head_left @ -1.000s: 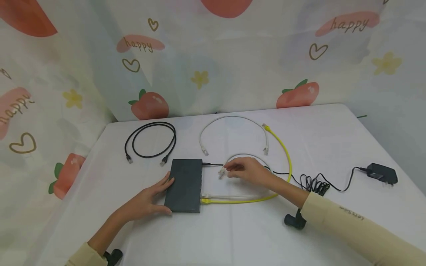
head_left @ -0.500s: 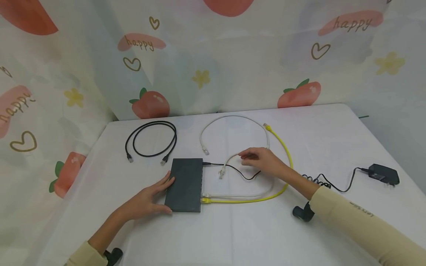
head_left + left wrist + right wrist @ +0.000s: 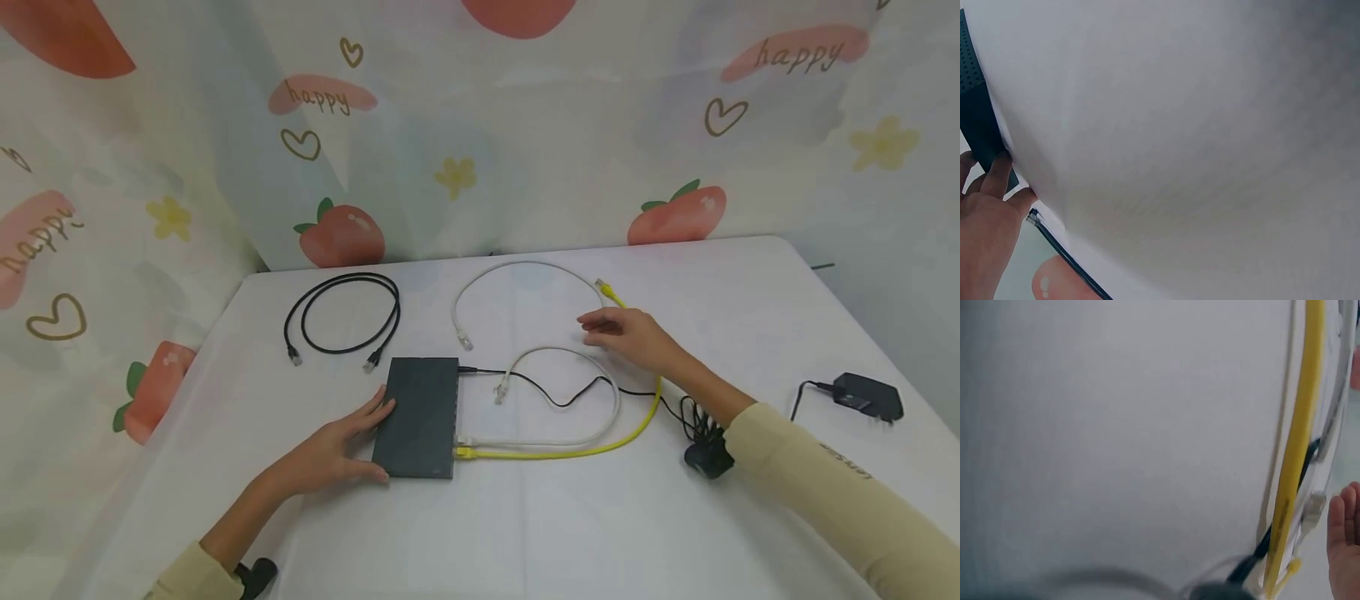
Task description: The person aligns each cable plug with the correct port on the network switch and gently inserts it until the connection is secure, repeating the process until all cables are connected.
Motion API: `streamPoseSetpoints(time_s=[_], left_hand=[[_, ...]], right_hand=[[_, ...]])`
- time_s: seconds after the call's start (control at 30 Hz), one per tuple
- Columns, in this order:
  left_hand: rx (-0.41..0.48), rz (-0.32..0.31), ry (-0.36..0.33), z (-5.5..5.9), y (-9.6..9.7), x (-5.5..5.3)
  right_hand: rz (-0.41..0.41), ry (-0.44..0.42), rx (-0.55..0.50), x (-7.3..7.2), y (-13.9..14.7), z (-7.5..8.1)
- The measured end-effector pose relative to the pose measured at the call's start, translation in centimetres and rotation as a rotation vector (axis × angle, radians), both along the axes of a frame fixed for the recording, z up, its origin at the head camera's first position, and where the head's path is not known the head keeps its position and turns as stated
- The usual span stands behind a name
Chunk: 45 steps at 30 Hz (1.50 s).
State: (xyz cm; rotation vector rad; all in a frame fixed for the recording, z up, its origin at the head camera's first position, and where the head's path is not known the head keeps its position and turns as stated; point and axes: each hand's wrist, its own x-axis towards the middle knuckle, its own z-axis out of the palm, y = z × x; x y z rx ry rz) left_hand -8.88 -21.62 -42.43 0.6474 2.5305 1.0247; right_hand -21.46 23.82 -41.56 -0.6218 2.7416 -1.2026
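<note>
A flat dark network switch [image 3: 416,417] lies on the white table. My left hand [image 3: 330,454] rests on its left side, fingers on the top edge and thumb at the near corner. A yellow network cable [image 3: 525,456] and a white network cable [image 3: 540,442] run from its right side; the white one's other plug [image 3: 501,390] lies loose beside the switch. My right hand [image 3: 630,337] hovers holding nothing, fingers relaxed, over the right part of a second white network cable [image 3: 525,262]. In the right wrist view a clear plug [image 3: 1314,509] lies close to the fingertips.
A coiled black network cable [image 3: 341,350] lies at the back left. A black power cord [image 3: 562,404] leads from the switch under the other cables to a bundle [image 3: 696,423] by my right wrist. The power adapter [image 3: 866,396] lies far right. A printed curtain [image 3: 510,125] hangs behind.
My right hand has moved right and away, from the first white cable's loose plug to above the second white cable. My left hand has stayed on the switch. The cables look unmoved.
</note>
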Motion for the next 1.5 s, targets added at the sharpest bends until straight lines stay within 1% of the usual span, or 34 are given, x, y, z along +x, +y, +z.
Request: streamPoseSetpoints(time_s=[0.23, 0.4, 0.7, 0.97, 1.13, 1.5], left_hand=[[0.004, 0.003, -0.006, 0.0, 0.2, 0.1], [-0.007, 0.005, -0.013, 0.1, 0.3, 0.2], [0.006, 0.004, -0.016, 0.2, 0.4, 0.3], [-0.01, 0.008, -0.008, 0.6, 0.5, 0.3], [-0.009, 0.008, -0.003, 0.5, 0.5, 0.3], [-0.017, 0.017, 0.0, 0.3, 0.2, 0.2]], right_hand=[[0.014, -0.029, 0.041, -0.9, 1.9, 0.6], [0.058, -0.035, 0.068, -1.3, 3.1, 0.6], [0.084, -0.039, 0.107, -1.5, 3.8, 0.4], [0.12, -0.016, 0.125, -1.9, 4.1, -0.3], [0.153, 0.024, 0.141, -2.3, 3.7, -0.9], [0.148, 0.103, 0.215, -2.9, 3.1, -1.4]])
